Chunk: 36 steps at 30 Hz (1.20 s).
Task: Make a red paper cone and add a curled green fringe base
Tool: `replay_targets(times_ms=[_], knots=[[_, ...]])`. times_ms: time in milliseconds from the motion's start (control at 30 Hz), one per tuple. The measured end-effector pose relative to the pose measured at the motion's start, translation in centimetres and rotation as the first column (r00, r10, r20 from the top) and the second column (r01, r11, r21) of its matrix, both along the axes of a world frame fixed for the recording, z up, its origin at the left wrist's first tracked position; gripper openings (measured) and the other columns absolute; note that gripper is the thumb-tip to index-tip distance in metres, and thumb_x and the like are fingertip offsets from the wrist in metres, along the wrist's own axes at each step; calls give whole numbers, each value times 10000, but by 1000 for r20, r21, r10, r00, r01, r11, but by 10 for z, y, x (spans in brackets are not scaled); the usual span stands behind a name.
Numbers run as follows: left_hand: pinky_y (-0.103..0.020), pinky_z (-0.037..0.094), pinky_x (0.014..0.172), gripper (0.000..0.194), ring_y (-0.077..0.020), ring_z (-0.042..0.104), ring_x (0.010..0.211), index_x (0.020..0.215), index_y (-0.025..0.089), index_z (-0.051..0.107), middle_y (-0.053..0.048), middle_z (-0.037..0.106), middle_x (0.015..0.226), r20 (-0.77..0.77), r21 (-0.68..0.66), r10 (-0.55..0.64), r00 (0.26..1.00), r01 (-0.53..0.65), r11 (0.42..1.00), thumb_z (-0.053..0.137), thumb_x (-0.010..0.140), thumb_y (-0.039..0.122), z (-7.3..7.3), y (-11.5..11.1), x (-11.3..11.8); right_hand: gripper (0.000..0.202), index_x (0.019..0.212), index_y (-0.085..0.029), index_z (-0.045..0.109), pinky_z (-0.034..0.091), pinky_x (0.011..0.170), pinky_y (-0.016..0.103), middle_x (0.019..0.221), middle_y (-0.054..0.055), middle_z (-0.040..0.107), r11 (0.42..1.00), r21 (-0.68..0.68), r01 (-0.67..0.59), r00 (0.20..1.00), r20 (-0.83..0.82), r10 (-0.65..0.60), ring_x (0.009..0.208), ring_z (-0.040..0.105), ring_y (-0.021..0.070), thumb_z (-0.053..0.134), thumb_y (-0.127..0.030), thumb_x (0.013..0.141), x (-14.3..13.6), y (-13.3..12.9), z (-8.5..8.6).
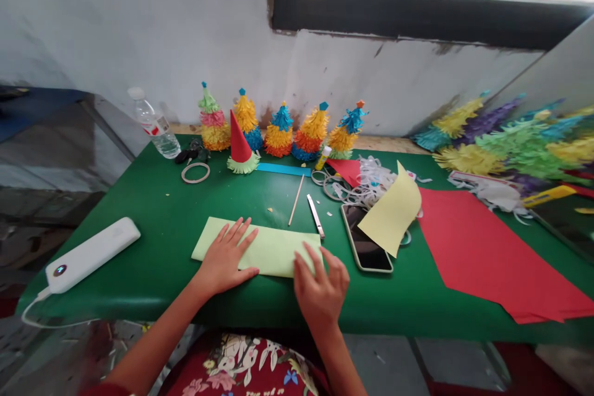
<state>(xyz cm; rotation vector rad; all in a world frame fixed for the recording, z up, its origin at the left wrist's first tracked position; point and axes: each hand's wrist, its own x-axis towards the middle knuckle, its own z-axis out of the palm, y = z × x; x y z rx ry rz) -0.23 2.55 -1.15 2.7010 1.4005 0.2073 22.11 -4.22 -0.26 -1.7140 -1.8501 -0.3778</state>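
Note:
A light green folded paper strip (273,250) lies on the green table near its front edge. My left hand (227,257) rests flat on the strip's left part, fingers spread. At the strip's right end is my right hand (321,278), its fingers bent and touching the paper; whether it pinches the edge is hard to tell. Behind the strip lie a small cutter (315,216) and a thin wooden stick (296,200). A blue paper strip (284,169) runs from a red cone with a light green fringe (241,142).
Several fringed paper trees (279,131) stand along the wall beside a water bottle (156,127). A phone (366,240), yellow paper (394,210) and red sheets (487,247) lie to the right. A white power bank (95,253) with a cable is at left.

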Motion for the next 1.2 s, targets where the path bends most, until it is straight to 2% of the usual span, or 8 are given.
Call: replay_targets(times_ms=[100,233,500,667,900,1033,1100,1200], knots=[[-472,144,1161,789,-284,151,1451,1483,244,263,-90,171,1581,21,9,1,1000,-2,1000,527,821,582,-1,-1,1,228,1074,-260,694,266,1092,370,1194,11,677,945,-50,-322,946,3,323,1236,510,201,531,-269,915,-28,-13,-8],[-469,149,1160,780,-280,162,1449,1490,251,248,-87,173,1581,32,17,-6,999,6,1000,499,836,596,-2,-1,2,350,1245,-174,612,292,1111,341,1291,60,618,930,-91,-356,934,-22,355,1259,508,188,451,-250,944,-40,-22,-20],[-522,191,1134,620,-315,162,1446,1458,412,262,-1,136,1590,-32,45,124,992,-123,991,486,886,495,-3,-5,-65,404,1310,-224,560,373,1074,401,1273,36,629,938,-168,-303,940,108,323,1255,527,218,467,-201,918,56,-49,-16],[-526,215,1127,534,-287,191,1443,1449,433,265,19,193,1575,-89,63,200,976,-195,979,396,937,356,-4,-18,-102,409,1315,-241,555,396,1046,420,1259,27,638,950,-156,-272,951,106,289,1262,519,241,475,-224,914,77,-57,-21],[-488,280,1122,511,-249,262,1423,1427,377,367,16,307,1538,-23,64,282,959,-280,958,309,941,230,-11,-21,-116,506,1406,-206,438,402,1021,420,1303,59,607,955,-94,-283,953,84,291,1265,508,261,494,-227,904,66,-62,-34],[-451,312,1121,488,-255,257,1424,1424,240,397,-55,295,1542,223,118,421,879,-453,884,269,953,253,-12,-20,-122,519,1400,-206,446,410,1007,428,1291,73,610,960,-93,-264,958,93,272,1228,522,274,520,-250,888,42,-68,-35],[-451,299,1132,486,-248,259,1423,1431,219,377,-75,322,1525,316,164,439,841,-504,848,272,961,284,-10,-22,-113,480,1351,-197,507,427,988,413,1252,93,622,953,-107,-283,954,75,291,1175,545,272,539,-265,877,23,-67,-33],[-473,306,1123,484,-264,252,1425,1433,279,378,-53,352,1513,205,156,378,903,-411,898,336,957,354,-7,-28,-86,360,1212,-173,613,435,961,412,1108,118,649,930,-69,-362,932,-12,362,1074,567,260,503,-303,894,-3,-53,-23]])
